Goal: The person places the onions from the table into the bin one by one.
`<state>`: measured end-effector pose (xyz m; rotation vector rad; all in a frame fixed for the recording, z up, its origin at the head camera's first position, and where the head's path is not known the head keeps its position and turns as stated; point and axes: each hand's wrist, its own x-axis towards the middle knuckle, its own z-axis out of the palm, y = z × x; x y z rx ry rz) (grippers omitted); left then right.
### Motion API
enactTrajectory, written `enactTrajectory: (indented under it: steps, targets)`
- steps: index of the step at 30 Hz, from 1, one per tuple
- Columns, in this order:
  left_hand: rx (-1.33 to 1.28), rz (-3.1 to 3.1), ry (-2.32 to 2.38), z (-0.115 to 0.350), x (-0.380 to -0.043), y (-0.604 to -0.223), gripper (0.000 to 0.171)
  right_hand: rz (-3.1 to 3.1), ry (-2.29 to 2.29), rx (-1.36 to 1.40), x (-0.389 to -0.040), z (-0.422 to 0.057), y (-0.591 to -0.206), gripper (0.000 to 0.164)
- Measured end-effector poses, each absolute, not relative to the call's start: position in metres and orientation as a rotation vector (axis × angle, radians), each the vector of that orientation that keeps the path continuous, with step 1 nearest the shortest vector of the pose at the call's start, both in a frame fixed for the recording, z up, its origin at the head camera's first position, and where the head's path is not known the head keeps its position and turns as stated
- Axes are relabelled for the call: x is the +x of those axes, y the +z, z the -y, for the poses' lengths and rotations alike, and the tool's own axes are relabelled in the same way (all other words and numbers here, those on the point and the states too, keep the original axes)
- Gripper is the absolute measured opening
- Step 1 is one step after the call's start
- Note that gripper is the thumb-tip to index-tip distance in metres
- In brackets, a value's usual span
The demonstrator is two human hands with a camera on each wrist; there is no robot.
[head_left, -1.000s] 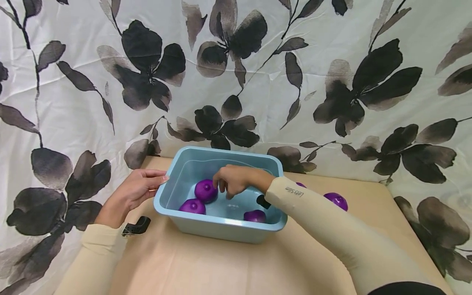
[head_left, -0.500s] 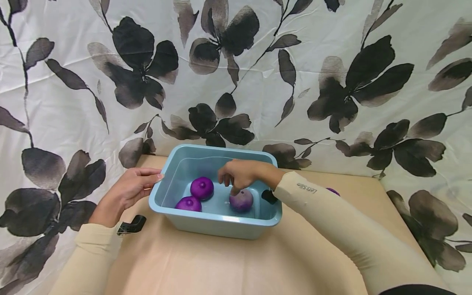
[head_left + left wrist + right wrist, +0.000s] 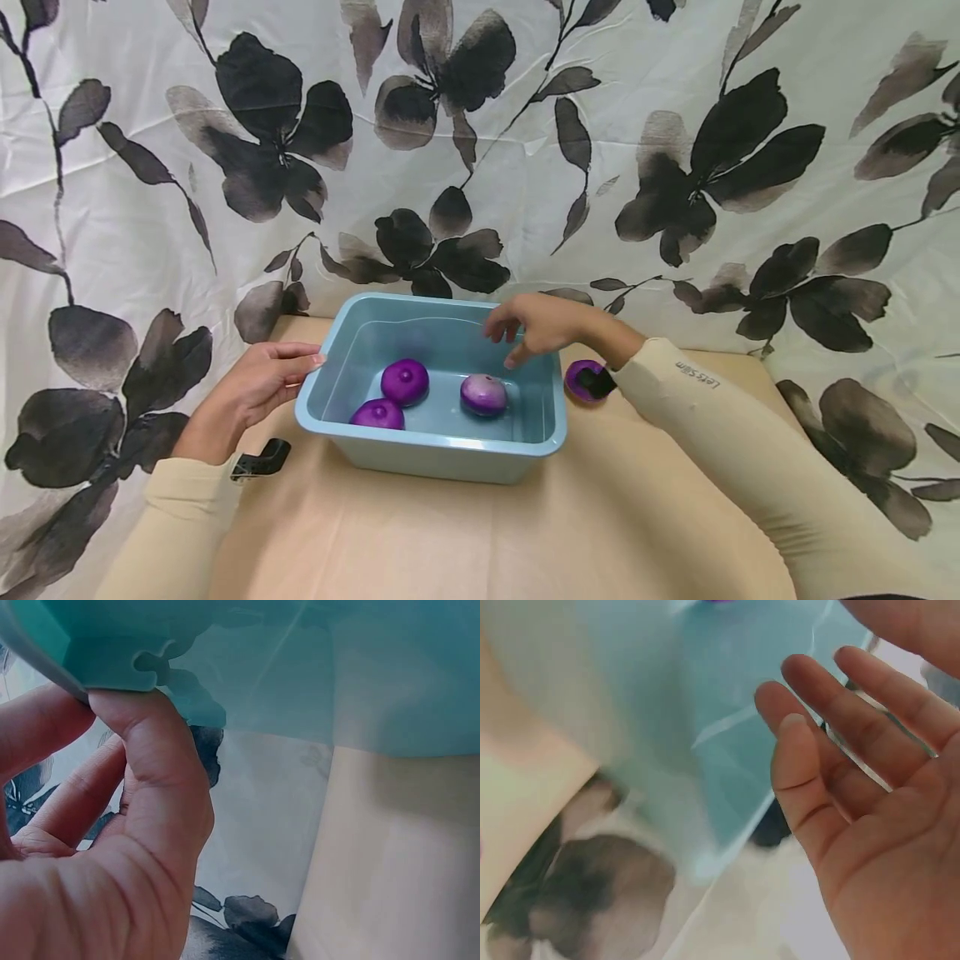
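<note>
Low between the hands (image 3: 251, 396) (image 3: 542, 323), three purple balls (image 3: 405, 382) (image 3: 378, 414) (image 3: 483, 394)

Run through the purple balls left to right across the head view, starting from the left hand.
Left hand, near purple ball, far purple ball, pale-topped ball, purple ball outside the blue bin.

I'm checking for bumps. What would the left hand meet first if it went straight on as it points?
Most likely the blue tub, since the left hand pinches its rim at the near side.
</note>
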<state>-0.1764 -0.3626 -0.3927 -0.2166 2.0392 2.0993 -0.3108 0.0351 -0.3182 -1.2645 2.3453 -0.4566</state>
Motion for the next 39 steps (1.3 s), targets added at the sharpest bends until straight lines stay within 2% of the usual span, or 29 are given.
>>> enactTrajectory:
  steps: [6,13,19,24,28,34,39]
  targets:
    - [-0.204,-2.062,2.057,0.363,-0.178,-0.393,0.011,-2.511,-0.679,-1.113,-0.314,-0.099,-0.320,0.048]
    - [-0.211,-2.057,2.049,0.369,-0.172,-0.390,0.017,-2.658,-0.749,-0.897,-0.319,-0.171,-0.346,0.047]
    - [-0.205,-2.046,2.057,0.369,-0.171,-0.389,0.020,-2.765,-0.737,-0.667,-0.318,-0.234,-0.389,0.055]
    - [-0.200,-2.033,2.065,0.365,-0.172,-0.389,0.020,-2.833,-0.674,-0.444,-0.309,-0.280,-0.438,0.073]
    - [-0.203,-2.037,2.057,0.363,-0.174,-0.390,0.019,-2.835,-0.711,-0.342,-0.298,-0.297,-0.465,0.082]
    - [-0.195,-2.009,2.079,0.363,-0.173,-0.390,0.020,-2.872,-0.858,-0.363,-0.286,-0.298,-0.481,0.073]
    - [-0.189,-2.003,2.086,0.365,-0.173,-0.390,0.023,-2.898,-0.815,-0.358,-0.281,-0.294,-0.493,0.089]
